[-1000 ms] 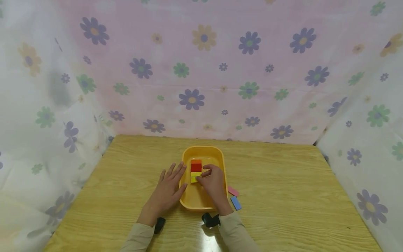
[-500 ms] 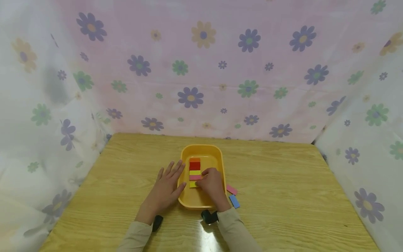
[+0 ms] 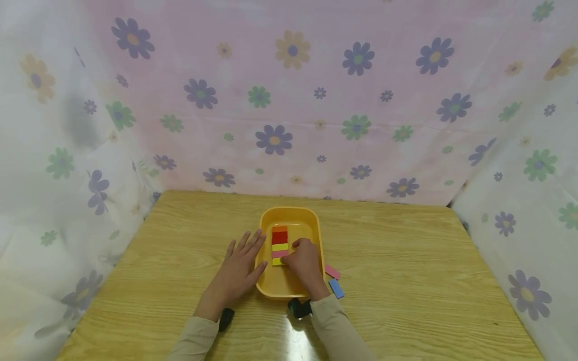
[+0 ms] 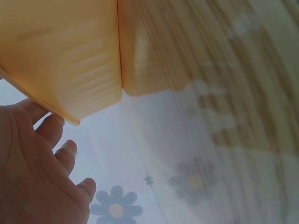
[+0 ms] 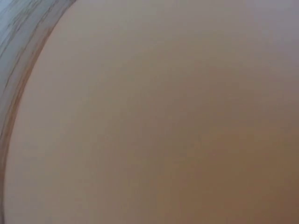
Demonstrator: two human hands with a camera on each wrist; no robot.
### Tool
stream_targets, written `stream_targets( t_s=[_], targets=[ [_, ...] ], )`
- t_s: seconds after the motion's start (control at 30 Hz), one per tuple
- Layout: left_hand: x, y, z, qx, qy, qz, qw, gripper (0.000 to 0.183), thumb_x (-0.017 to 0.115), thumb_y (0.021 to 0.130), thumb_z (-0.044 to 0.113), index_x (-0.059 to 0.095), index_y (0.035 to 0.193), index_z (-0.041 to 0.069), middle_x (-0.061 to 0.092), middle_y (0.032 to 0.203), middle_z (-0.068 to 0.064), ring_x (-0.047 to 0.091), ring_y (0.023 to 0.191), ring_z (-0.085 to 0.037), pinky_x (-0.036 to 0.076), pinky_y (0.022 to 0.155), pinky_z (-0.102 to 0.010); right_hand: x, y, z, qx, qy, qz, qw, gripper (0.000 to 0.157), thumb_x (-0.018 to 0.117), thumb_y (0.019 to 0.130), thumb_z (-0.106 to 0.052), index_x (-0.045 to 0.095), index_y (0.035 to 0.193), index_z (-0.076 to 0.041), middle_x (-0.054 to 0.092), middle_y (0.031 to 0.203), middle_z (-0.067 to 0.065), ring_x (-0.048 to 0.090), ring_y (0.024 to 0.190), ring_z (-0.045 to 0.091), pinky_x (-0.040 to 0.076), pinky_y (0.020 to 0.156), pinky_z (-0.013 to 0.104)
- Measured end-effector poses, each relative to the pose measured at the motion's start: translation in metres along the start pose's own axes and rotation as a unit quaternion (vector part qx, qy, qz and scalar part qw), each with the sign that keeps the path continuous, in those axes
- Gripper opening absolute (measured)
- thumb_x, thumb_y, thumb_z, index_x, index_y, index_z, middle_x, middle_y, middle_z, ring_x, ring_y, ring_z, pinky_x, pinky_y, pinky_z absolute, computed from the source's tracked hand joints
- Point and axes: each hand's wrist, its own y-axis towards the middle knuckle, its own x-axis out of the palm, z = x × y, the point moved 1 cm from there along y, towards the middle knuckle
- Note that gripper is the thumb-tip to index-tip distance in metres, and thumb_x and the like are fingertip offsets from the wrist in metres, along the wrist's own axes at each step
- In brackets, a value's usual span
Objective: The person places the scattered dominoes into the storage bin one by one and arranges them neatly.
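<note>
In the head view a yellow-orange plastic tray (image 3: 289,292) stands on the table. Inside lies a column of small flat blocks: orange (image 3: 279,229), red (image 3: 279,237), yellow (image 3: 279,247), pink (image 3: 279,254) and a nearest yellow block (image 3: 276,261). My right hand (image 3: 303,260) reaches in from the right with curled fingers, holding that nearest yellow block at its right end, which the thumb partly covers. My left hand (image 3: 237,275) rests with spread, straight fingers along the tray's left rim. The left wrist view shows its fingers (image 4: 65,156) at the rim.
A pink block (image 3: 332,272) and a blue block (image 3: 336,288) lie on the wooden table (image 3: 406,281), just right of the tray. Flowered sheets (image 3: 320,110) hang behind and at both sides. A blurred tan surface (image 5: 154,116) fills most of the right wrist view.
My right hand first drew the nearest yellow block towards me, and the pink block came into sight behind it. Since then the yellow block has moved back against the pink. My left hand stays put.
</note>
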Motion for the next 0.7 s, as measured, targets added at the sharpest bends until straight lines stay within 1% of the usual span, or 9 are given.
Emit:
stream_targets(
  t_s=[0.2, 0.37, 0.7],
  targets=[
    [-0.0003, -0.0004, 0.0000, -0.001, -0.006, -0.002, 1.0000, 0.065, 0.057, 0.103, 0.036, 0.035, 0.159, 0.011, 0.027, 0.168, -0.004, 0.020, 0.156, -0.036, 0.013, 0.121, -0.067, 0.0021, 0.0009, 0.0011, -0.004, -0.011, 0.011, 1.000, 0.047, 0.091, 0.071, -0.010, 0.065, 0.107, 0.006, 0.068, 0.100, 0.016, 0.058, 0.083, 0.027, 0.057, 0.082, 0.042],
    [-0.0003, 0.0002, 0.0000, 0.001, -0.001, -0.002, 1.0000, 0.065, 0.056, 0.103, 0.037, 0.035, 0.159, 0.011, 0.026, 0.168, -0.004, 0.020, 0.155, -0.036, 0.014, 0.121, -0.067, 0.0025, 0.0016, 0.0016, -0.003, -0.010, 0.011, 1.000, 0.048, 0.091, 0.071, -0.010, 0.065, 0.107, 0.008, 0.067, 0.102, 0.018, 0.058, 0.085, 0.028, 0.057, 0.084, 0.043],
    [-0.0008, -0.0004, 0.0011, 0.005, -0.007, 0.005, 0.9999, 0.065, 0.058, 0.103, 0.033, 0.036, 0.159, 0.009, 0.028, 0.167, -0.005, 0.021, 0.155, -0.037, 0.015, 0.120, -0.068, 0.0038, 0.0037, 0.0026, -0.003, -0.010, 0.007, 1.000, 0.048, 0.090, 0.073, -0.011, 0.066, 0.108, 0.009, 0.069, 0.104, 0.020, 0.061, 0.085, 0.028, 0.058, 0.080, 0.042]
  ],
)
